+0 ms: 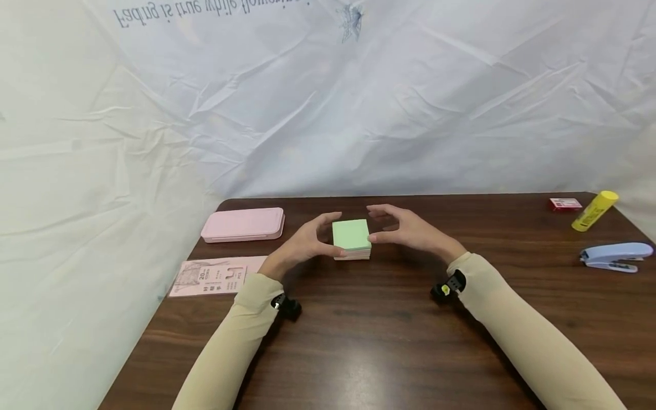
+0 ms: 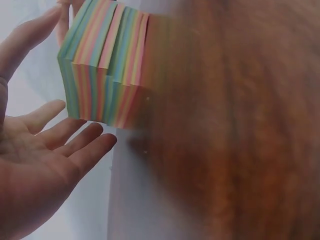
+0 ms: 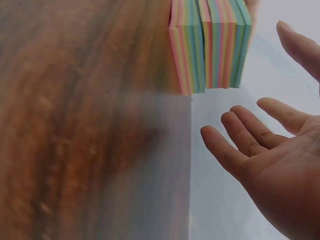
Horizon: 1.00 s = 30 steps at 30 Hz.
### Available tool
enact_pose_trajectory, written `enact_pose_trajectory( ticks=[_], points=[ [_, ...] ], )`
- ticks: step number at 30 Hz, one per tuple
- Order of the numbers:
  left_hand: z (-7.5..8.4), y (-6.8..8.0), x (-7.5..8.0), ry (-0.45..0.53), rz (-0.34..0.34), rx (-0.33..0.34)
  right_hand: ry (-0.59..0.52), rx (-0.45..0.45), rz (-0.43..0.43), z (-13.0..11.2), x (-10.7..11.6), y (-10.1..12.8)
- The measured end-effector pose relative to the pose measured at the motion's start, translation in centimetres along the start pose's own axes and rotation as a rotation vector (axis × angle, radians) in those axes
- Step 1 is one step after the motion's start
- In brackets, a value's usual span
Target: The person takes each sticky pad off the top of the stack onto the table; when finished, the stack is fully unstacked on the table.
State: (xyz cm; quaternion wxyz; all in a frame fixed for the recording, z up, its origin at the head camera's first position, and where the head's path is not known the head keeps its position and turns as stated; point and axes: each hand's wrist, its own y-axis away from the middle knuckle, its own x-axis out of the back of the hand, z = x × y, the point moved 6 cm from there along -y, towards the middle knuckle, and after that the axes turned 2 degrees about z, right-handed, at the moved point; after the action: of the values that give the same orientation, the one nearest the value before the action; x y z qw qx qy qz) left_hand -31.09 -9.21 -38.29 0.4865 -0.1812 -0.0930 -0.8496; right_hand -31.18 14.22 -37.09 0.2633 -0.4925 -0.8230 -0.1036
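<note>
Two hands (image 1: 302, 242) (image 1: 416, 232), fingers relaxed, flank note stack (image 1: 351, 234); cloth (image 1: 359, 114): "Fading is true while"; pink card (image 1: 217, 277): "20", "PCS".

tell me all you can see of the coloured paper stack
The coloured paper stack is a squarish block with a pale green top and sides striped pink, yellow, blue and green, its layers slightly uneven. It sits flat on the dark wood-look table, between the left hand and right hand; whether either touches it is unclear.

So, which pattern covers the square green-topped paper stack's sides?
The paper stack has pink, yellow, blue and green stripes, clearest in the left wrist view.
</note>
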Motion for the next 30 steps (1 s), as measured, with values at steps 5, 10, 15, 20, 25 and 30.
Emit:
enact_pose_trajectory(
  ticks=[5,10,15,20,25,30],
  points=[
    [-0.6,-0.2,-0.1,0.049,-0.010,0.015,-0.022,0.005,-0.047,0.2,-0.9,-0.2],
    [-1.5,-0.2,-0.2,0.063,-0.023,0.025,-0.015,0.008,-0.067,0.4,-1.5,-0.3],
    [-2.0,-0.3,-0.3,0.034,-0.023,0.027,-0.001,0.009,-0.068,0.4,-1.5,-0.5],
    [-2.3,-0.2,-0.3,-0.031,-0.009,0.021,0.008,0.008,-0.071,0.5,-1.6,-0.6],
    [-2.8,0.0,-0.4,-0.056,-0.002,0.021,0.011,0.012,-0.070,0.5,-1.9,-0.6],
    [-2.8,0.1,-0.5,-0.087,0.013,0.031,0.004,-0.001,-0.051,0.3,-1.9,-0.6]
  ],
)
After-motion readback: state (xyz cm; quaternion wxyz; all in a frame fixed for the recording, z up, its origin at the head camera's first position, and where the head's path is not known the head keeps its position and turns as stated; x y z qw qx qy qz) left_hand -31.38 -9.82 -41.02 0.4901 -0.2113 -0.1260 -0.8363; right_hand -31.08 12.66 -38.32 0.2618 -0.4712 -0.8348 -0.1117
